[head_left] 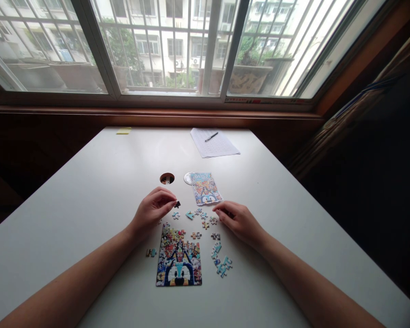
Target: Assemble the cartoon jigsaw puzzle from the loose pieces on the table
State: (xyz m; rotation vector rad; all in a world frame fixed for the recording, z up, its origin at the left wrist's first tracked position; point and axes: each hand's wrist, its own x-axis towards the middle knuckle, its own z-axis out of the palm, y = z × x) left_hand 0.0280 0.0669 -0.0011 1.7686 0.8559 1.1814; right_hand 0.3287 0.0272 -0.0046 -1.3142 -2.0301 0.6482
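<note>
Between the thumb and fingers of my left hand (pixel 153 206) is a dark jigsaw puzzle piece (pixel 177 204), held just above the table. My right hand (pixel 237 217) hovers by the loose pieces with its fingers curled together; whether anything is in them is hidden. Below and between both hands lies a partly assembled jigsaw puzzle (pixel 179 264) with a blue dog's face, its upper right part uneven. Loose puzzle pieces (pixel 205 224) are scattered above it, and joined light-blue pieces (pixel 222 264) sit to its right. A connected pair of pieces (pixel 151 253) is at its left.
The picture card (pixel 205 189) of the puzzle lies beyond the pieces, partly over a round silver disc (pixel 187 178). A cable hole (pixel 167 178) opens in the white table (pixel 89 191). Farther back are paper sheets (pixel 215 146) with a pen (pixel 211 136) and yellow sticky notes (pixel 123 130).
</note>
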